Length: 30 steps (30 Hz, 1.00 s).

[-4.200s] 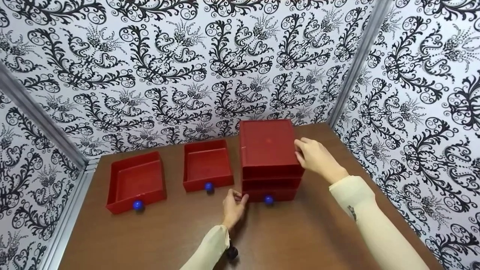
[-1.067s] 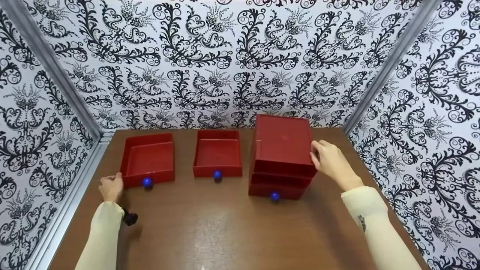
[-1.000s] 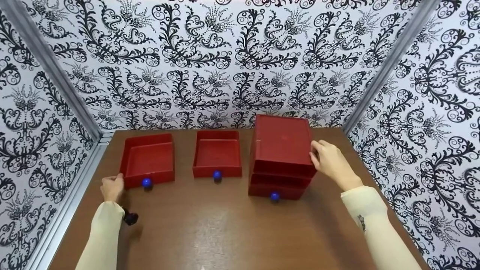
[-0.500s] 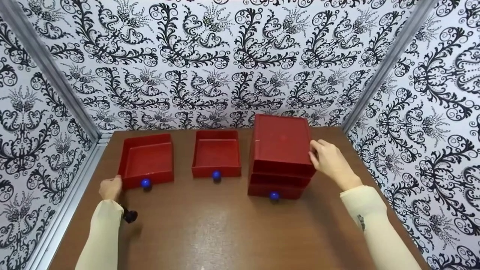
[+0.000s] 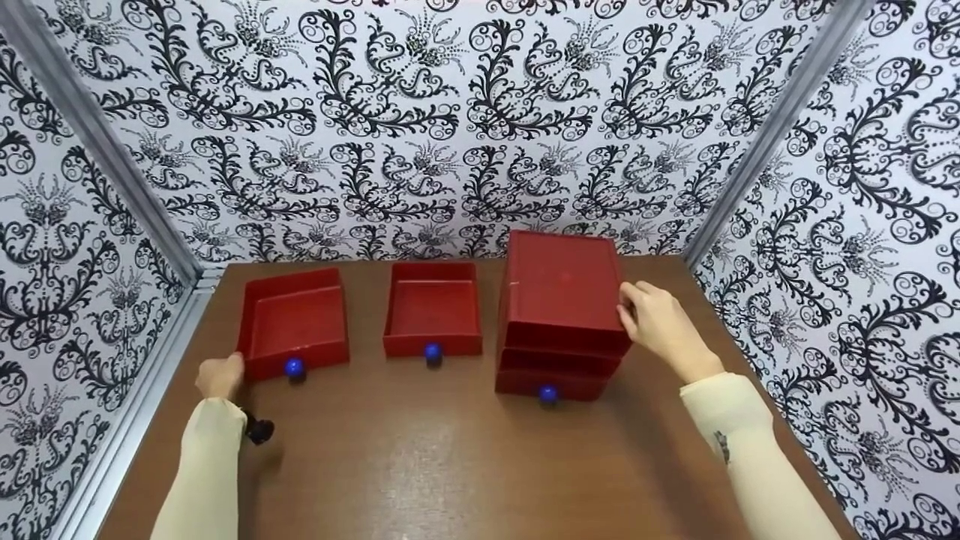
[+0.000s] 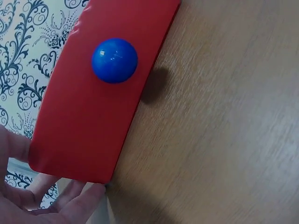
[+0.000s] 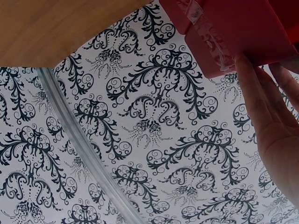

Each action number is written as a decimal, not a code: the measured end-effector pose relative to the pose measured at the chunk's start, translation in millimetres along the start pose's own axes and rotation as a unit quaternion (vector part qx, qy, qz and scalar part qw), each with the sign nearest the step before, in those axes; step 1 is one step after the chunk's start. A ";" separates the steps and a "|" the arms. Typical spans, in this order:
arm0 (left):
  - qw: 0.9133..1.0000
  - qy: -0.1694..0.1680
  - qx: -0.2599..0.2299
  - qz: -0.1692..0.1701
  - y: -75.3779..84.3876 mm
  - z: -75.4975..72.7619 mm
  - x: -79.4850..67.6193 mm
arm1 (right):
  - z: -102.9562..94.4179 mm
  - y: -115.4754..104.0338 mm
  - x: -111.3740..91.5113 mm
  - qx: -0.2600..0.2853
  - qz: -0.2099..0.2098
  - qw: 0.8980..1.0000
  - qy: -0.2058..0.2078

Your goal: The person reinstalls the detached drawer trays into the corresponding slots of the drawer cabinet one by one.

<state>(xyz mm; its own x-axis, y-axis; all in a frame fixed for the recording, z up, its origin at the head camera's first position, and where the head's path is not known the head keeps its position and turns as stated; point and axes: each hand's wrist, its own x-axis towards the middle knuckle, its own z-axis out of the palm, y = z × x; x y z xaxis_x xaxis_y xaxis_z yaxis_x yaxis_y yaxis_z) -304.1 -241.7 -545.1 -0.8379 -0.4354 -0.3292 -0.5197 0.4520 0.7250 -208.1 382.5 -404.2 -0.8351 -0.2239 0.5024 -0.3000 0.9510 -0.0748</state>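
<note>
My left hand [image 5: 220, 376] holds the front left corner of the left red drawer [image 5: 300, 322]. In the left wrist view, its thumb is at the upper edge of the drawer front [image 6: 88, 116] and its fingers lie round the end. A blue ball knob [image 6: 115, 60] stands out from that front. My right hand [image 5: 660, 322] holds the upper right edge of a red drawer cabinet [image 5: 566, 281]. The right wrist view shows the thumb against the cabinet's side wall [image 7: 247, 32], with the other fingertips partly hidden. Two upper slots gape above a bottom drawer with a blue knob [image 5: 548, 393].
Between the left drawer and the cabinet sits another red drawer [image 5: 433, 345], blue knob forward. All stand on a brown tabletop [image 5: 420, 450]. Patterned walls [image 5: 450, 150] with grey metal corner posts [image 5: 780, 127] enclose the back and sides.
My left hand has gone from the cabinet's lower left corner to the left drawer, and its fingers have curled in at the corner. The right hand stays on the cabinet.
</note>
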 end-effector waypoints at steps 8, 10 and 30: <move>0.999 -0.023 0.037 0.011 2.4 -2.4 2.3 | 0.6 -1.0 -1.1 -0.005 -0.012 1.000 0.009; 0.999 -0.028 0.037 0.008 1.8 -3.3 4.5 | 0.6 -1.0 -1.1 -0.004 -0.014 1.000 0.010; 0.904 -0.089 -0.411 -0.081 -9.1 -7.6 3.5 | -1.2 -1.3 -0.2 0.000 -0.001 1.000 -0.002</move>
<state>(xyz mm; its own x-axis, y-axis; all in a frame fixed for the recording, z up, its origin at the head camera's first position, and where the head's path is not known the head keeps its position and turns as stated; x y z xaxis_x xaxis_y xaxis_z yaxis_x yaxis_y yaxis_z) -301.0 -253.2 -548.2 -0.8138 -0.2795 -0.5096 -0.3990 -0.3689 0.8395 -207.0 381.5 -403.2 -0.8365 -0.2268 0.4989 -0.3014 0.9507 -0.0731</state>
